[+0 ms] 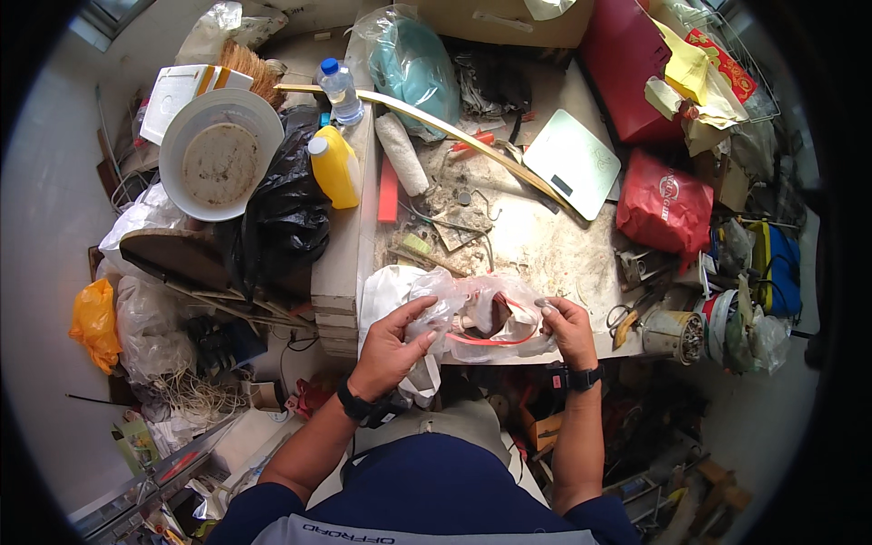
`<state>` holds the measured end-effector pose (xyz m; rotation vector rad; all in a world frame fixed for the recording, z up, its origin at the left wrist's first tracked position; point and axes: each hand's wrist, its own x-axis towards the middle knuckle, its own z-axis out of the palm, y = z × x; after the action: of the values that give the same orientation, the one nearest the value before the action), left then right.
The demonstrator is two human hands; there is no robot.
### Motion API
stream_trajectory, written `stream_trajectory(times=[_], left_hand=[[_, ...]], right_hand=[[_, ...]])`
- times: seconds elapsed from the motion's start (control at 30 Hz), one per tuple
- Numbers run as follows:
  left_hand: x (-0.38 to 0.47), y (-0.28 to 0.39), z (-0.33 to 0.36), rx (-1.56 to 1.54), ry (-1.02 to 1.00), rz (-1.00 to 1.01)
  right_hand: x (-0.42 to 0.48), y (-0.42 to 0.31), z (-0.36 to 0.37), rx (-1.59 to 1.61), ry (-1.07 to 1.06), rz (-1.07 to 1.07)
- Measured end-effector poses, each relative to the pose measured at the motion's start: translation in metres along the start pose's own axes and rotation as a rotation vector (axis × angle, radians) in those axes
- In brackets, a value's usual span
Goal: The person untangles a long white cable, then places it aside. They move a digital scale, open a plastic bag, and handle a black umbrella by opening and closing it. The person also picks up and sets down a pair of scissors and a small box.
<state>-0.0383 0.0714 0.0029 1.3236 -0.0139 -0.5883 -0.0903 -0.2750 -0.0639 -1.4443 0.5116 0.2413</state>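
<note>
My left hand [392, 351] and my right hand [571, 334] grip opposite sides of a clear plastic bag [436, 289] at the table's front edge. The bag's mouth is spread between them. Inside it a thin red loop [490, 341] curves around some white and dark brown contents [496, 319], whose exact kind I cannot tell. Left of the bag lies white sheet material [388, 289], part of it hanging over the edge below my left hand. Both wrists wear black bands.
A digital scale [575, 160], a bent wooden strip [463, 134] and a paint roller sleeve [402, 155] lie farther back. Scissors [621, 320] and a rusty can [664, 334] stand to the right. At left are a water bottle [340, 95], yellow jug [335, 167] and white bucket [221, 160].
</note>
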Motion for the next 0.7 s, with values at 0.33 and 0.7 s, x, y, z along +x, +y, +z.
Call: stream_trajectory(times=[0.33,0.7], left_hand=[[0.004,0.044,0.003,0.134,-0.214,0.18],[-0.005,-0.024,-0.053,1.256,-0.199,0.243]], right_hand=[[-0.069,-0.116,-0.077,0.196,0.266,-0.321],[0.005,0.004,-0.214,-0.5,0.671,-0.077]])
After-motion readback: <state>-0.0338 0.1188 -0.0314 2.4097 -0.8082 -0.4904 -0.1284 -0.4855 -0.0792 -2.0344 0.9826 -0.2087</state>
